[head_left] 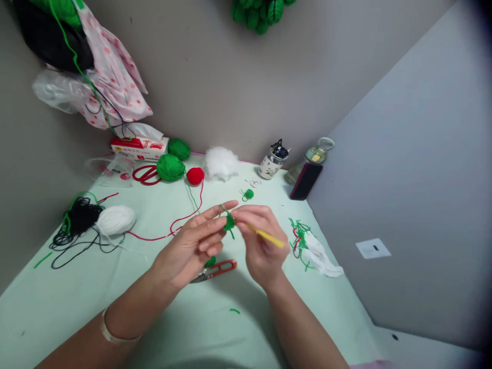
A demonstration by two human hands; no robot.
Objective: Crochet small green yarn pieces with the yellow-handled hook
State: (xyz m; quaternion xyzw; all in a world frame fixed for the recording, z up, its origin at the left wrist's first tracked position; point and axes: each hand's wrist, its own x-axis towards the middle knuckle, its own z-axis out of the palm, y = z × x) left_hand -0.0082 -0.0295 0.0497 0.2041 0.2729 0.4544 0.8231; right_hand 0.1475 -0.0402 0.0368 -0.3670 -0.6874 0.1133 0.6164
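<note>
My left hand [200,241] pinches a small green crochet piece [229,222] between thumb and fingers, its index finger stretched out with green yarn over it. In my right hand [265,241] is a crochet hook with a yellow handle [271,238]. The hook's tip meets the green piece and is hidden by the fingers. Below my hands lie thread snips [223,267] with red handles, beside a small green piece [210,262] partly covered by my left hand.
Green yarn balls [171,167], a red yarn ball [196,176] and white stuffing [221,163] line the back. White yarn [116,220] and black yarn [81,218] lie left. A phone [306,181] leans at right, near a pen jar [272,163] and yarn scraps [302,236].
</note>
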